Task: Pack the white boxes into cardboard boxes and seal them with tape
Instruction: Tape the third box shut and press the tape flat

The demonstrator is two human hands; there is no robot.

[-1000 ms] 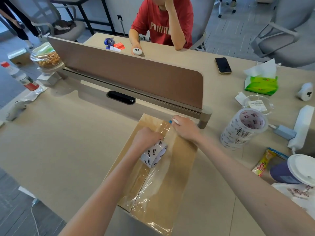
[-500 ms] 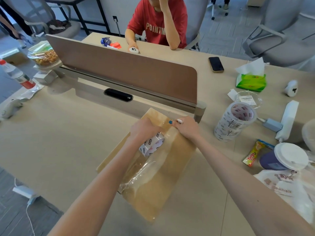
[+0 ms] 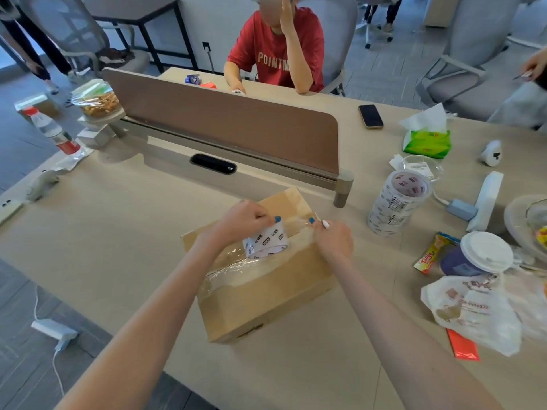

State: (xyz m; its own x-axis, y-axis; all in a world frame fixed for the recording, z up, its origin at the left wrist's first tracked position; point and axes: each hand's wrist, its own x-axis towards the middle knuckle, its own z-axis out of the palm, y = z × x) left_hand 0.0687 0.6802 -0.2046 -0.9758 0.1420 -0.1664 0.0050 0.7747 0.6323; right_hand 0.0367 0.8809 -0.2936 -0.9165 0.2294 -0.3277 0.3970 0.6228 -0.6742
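While the left hand [image 3: 242, 223] grips the tape roll [image 3: 266, 242] atop the cardboard box [image 3: 266, 303] mid-tabletop [image 3: 118, 232], the right hand [image 3: 333, 242] pinches a small white tool [image 3: 325, 224] just beside the roll. Risk: the slack clear tape [image 3: 233, 269] wrinkles or folds on itself, leaving a loose seam. Readable: "Tango" on a wrapper [image 3: 427, 257] right of the box, "POINTM" on a red shirt [image 3: 272, 62] beyond it.
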